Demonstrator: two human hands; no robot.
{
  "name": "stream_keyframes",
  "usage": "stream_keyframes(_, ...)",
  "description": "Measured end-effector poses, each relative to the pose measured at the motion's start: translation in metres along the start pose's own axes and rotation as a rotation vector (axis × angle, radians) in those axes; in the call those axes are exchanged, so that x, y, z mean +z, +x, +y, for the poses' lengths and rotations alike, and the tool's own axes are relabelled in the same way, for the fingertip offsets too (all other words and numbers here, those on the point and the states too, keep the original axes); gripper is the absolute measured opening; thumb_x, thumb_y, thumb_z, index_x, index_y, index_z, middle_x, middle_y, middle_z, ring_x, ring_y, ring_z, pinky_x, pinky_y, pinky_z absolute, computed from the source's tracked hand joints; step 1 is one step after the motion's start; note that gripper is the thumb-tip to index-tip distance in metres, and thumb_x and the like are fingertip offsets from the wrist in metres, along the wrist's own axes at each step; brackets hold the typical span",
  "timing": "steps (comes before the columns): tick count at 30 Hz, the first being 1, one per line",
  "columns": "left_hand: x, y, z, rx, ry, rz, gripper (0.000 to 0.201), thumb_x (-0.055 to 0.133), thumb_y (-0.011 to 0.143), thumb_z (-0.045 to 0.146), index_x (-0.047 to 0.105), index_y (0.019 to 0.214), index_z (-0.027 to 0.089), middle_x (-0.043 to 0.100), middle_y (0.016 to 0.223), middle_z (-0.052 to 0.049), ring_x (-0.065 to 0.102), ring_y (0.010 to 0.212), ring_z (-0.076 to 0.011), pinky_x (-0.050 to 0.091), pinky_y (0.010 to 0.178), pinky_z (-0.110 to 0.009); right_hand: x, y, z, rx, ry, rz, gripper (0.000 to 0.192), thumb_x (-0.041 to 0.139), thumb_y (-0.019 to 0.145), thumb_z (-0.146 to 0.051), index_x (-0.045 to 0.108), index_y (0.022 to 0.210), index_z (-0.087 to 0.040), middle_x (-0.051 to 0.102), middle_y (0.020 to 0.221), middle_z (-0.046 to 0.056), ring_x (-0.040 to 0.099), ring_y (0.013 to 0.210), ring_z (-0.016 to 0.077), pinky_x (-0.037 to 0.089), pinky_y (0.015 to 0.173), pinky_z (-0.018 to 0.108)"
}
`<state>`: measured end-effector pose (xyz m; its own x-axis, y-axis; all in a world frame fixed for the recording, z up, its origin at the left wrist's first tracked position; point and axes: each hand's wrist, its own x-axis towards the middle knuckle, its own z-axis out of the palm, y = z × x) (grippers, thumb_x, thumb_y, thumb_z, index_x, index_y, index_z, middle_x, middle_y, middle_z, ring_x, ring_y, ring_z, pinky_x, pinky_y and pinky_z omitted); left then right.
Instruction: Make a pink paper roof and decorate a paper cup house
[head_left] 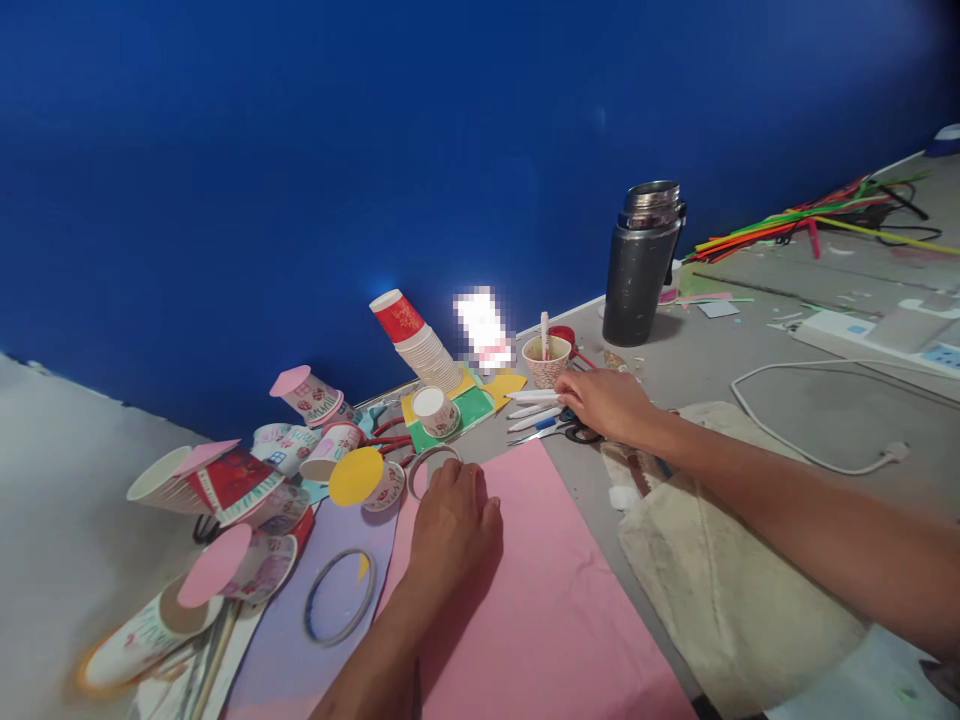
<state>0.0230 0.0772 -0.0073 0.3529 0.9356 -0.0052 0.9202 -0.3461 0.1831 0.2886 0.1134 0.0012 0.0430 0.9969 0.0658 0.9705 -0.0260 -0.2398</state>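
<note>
Here, the left hand (pixel 452 520) rests flat, fingers curled loosely, on a pink paper sheet (pixel 540 590) whose long axis runs toward the blue wall. The right hand (pixel 607 402) lies on pens (pixel 534 410) lying crosswise beside scissors (pixel 574 432) on the counter (pixel 787 400), its grip unclear.

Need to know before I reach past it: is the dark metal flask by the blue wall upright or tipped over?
Upright. The flask stands on its base on the grey table, its shiny top uppermost.
</note>
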Motion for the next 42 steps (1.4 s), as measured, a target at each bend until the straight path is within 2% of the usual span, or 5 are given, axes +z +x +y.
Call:
stream_keyframes(15,0.0,-0.004,-0.001,0.049,-0.024,0.037,0.008,0.057,0.089,0.013,0.059,0.092,0.02,0.064,0.106,-0.011,0.061,0.105,-0.0281,0.047,0.09,-0.04,-0.01,0.006,0.012,-0.012,0.4,0.074,0.022,0.058,0.1,-0.022,0.08,0.102,-0.021,0.083,0.098,0.008,0.072,0.093,0.0254,0.047,0.076,0.031)
stream_keyframes(23,-0.022,0.002,-0.009,0.133,-0.12,-0.032,0.01,0.062,0.094,0.025,0.069,0.099,0.021,0.073,0.106,-0.01,0.068,0.1,-0.0285,0.049,0.079,-0.037,-0.017,0.015,0.026,0.037,0.906,0.02,0.028,0.05,0.104,-0.018,0.077,0.111,-0.016,0.08,0.093,0.009,0.067,0.071,0.0153,0.057,0.055,0.022)
stream_keyframes(30,-0.028,0.05,0.047,0.214,-0.104,-0.112,0.012,0.062,0.094,0.016,0.073,0.094,0.02,0.078,0.091,-0.009,0.071,0.083,-0.0259,0.043,0.068,-0.033,-0.014,0.018,0.027,0.077,1.119,0.056,0.025,0.053,0.103,-0.019,0.077,0.11,-0.016,0.078,0.087,0.008,0.06,0.062,0.0112,0.051,0.048,0.017)
stream_keyframes(35,-0.009,0.085,0.085,0.288,-0.136,-0.046,0.018,0.068,0.094,0.015,0.074,0.109,0.021,0.077,0.113,-0.012,0.072,0.103,-0.0292,0.049,0.081,-0.034,-0.017,0.019,0.027,0.097,1.131,0.102,0.023,0.052,0.103,-0.016,0.075,0.105,-0.015,0.078,0.086,0.007,0.059,0.062,0.01,0.047,0.047,0.015)
stream_keyframes(42,0.009,0.108,0.095,0.23,-0.39,0.003,0.014,0.073,0.085,0.008,0.068,0.077,0.019,0.073,0.095,-0.009,0.07,0.095,-0.0272,0.048,0.085,-0.036,-0.014,0.02,0.026,0.064,1.054,0.102,0.026,0.049,0.102,-0.017,0.074,0.107,-0.016,0.079,0.086,0.006,0.062,0.064,0.012,0.049,0.048,0.016)
